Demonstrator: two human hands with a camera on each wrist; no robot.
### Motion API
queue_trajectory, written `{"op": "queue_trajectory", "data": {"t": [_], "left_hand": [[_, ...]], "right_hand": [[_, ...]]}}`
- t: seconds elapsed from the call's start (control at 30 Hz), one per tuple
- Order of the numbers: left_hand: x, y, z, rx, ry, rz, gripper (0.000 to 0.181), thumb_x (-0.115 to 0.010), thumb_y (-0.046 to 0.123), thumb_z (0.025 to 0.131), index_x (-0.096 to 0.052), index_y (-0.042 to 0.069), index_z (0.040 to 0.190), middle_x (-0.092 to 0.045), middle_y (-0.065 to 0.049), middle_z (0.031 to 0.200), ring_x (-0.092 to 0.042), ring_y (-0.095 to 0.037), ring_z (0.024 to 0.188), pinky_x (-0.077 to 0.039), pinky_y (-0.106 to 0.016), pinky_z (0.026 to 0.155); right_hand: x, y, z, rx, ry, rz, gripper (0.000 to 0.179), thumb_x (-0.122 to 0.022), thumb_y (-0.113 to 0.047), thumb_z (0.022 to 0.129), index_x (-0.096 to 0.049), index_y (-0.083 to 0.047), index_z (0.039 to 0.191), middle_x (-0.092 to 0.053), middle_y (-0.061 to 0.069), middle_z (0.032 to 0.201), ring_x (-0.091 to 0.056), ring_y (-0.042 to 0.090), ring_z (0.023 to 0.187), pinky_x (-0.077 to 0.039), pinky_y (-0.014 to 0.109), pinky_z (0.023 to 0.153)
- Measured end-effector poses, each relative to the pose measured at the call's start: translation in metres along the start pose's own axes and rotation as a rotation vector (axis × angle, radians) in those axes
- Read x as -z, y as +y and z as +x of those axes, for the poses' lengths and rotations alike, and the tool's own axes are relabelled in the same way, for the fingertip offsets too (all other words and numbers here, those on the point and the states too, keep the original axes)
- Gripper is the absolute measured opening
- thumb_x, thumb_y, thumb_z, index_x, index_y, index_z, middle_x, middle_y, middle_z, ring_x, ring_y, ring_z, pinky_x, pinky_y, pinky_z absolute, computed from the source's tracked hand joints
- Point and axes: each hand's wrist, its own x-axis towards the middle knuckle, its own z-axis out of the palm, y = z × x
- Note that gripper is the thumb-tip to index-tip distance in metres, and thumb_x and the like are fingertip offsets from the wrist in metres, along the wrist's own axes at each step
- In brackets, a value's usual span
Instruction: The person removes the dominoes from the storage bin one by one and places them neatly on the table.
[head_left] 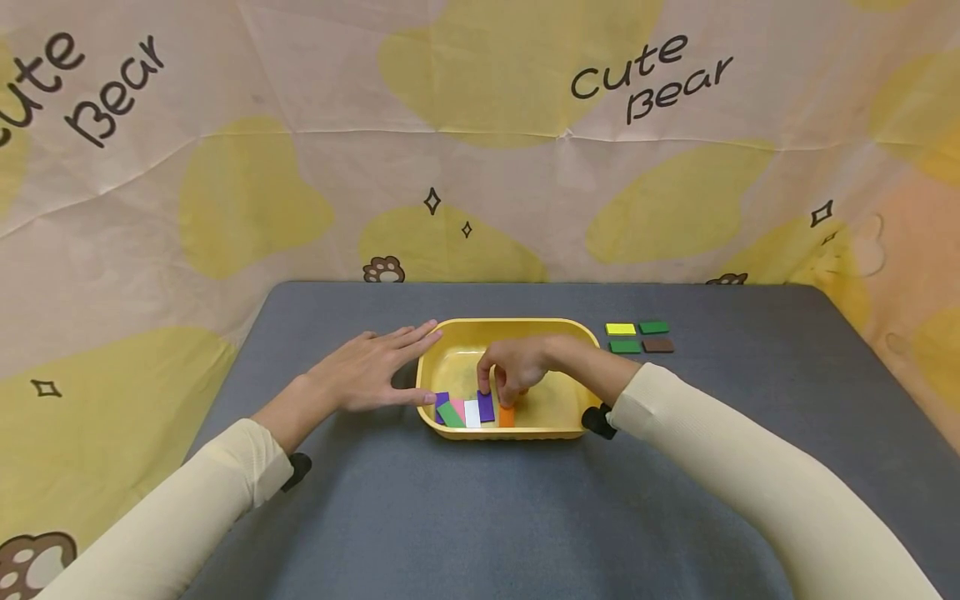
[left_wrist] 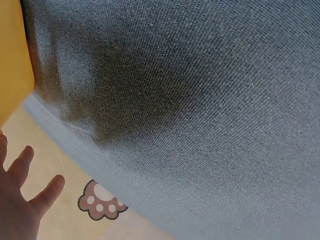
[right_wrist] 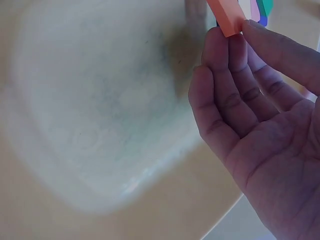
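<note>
A yellow tray [head_left: 551,408] stands on the grey table. Along its near side, toward the left, lie flat tiles: purple ones [head_left: 486,407], a green one [head_left: 450,414], a pink one [head_left: 458,407], a white one [head_left: 472,413] and an orange one [head_left: 507,417]. My right hand [head_left: 517,365] reaches down into the tray and pinches the orange tile [right_wrist: 227,17] at one end between thumb and fingertips. With fingers straight and spread, my left hand [head_left: 382,367] rests at the tray's left rim, its thumb tip close by the tiles.
Right of the tray, several more tiles lie on the table [head_left: 480,508]: a yellow tile [head_left: 620,329], two green tiles [head_left: 654,327] and a brown tile [head_left: 657,345]. A printed cloth [head_left: 480,167] hangs behind the table's far edge.
</note>
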Motion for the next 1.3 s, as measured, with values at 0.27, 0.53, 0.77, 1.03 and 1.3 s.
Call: {"op": "queue_trajectory", "data": {"t": [0.27, 0.53, 0.77, 1.03, 1.3], "left_hand": [[-0.001, -0.001, 0.0, -0.007, 0.014, -0.004, 0.095, -0.047, 0.077, 0.088, -0.018, 0.025, 0.161, -0.018, 0.003, 0.166, -0.032, -0.027, 0.146, -0.035, -0.062, 0.105], [0.001, -0.001, 0.0, 0.003, -0.006, -0.007, 0.096, -0.042, 0.081, 0.086, -0.015, 0.027, 0.161, -0.013, 0.008, 0.166, -0.032, -0.027, 0.146, -0.033, -0.062, 0.106], [0.001, -0.001, 0.0, -0.001, -0.012, 0.0, 0.098, -0.04, 0.083, 0.086, -0.015, 0.026, 0.161, -0.014, 0.005, 0.166, -0.031, -0.027, 0.147, -0.034, -0.062, 0.106], [0.001, -0.001, 0.0, -0.008, -0.001, -0.002, 0.097, -0.042, 0.082, 0.086, -0.016, 0.025, 0.161, -0.013, 0.007, 0.166, -0.032, -0.028, 0.146, -0.034, -0.062, 0.106], [0.0, 0.0, -0.001, -0.008, -0.005, 0.002, 0.098, -0.04, 0.083, 0.086, -0.016, 0.025, 0.161, -0.011, 0.009, 0.166, -0.032, -0.027, 0.146, -0.034, -0.061, 0.107]], "right_hand": [[0.0, 0.002, -0.003, -0.011, -0.014, 0.022, 0.029, -0.067, 0.003, 0.088, -0.062, -0.002, 0.116, -0.061, 0.002, 0.08, -0.052, 0.011, 0.069, -0.043, 0.02, 0.063], [0.008, 0.006, -0.014, 0.021, 0.033, -0.039, 0.031, -0.06, 0.007, 0.087, -0.061, 0.001, 0.118, -0.065, 0.005, 0.082, -0.053, 0.013, 0.069, -0.043, 0.021, 0.065], [0.021, 0.009, -0.033, 0.009, 0.07, -0.084, 0.045, -0.059, 0.003, 0.09, -0.057, 0.0, 0.134, -0.068, 0.005, 0.089, -0.061, 0.018, 0.078, -0.049, 0.026, 0.073], [0.037, 0.012, -0.055, -0.035, 0.121, -0.082, 0.047, -0.058, 0.003, 0.091, -0.056, -0.002, 0.138, -0.068, 0.007, 0.097, -0.061, 0.02, 0.088, -0.051, 0.031, 0.081], [0.046, 0.029, -0.079, -0.038, 0.209, -0.024, 0.039, -0.06, 0.004, 0.091, -0.06, 0.003, 0.13, -0.067, 0.011, 0.098, -0.064, 0.019, 0.084, -0.053, 0.032, 0.081]]}}
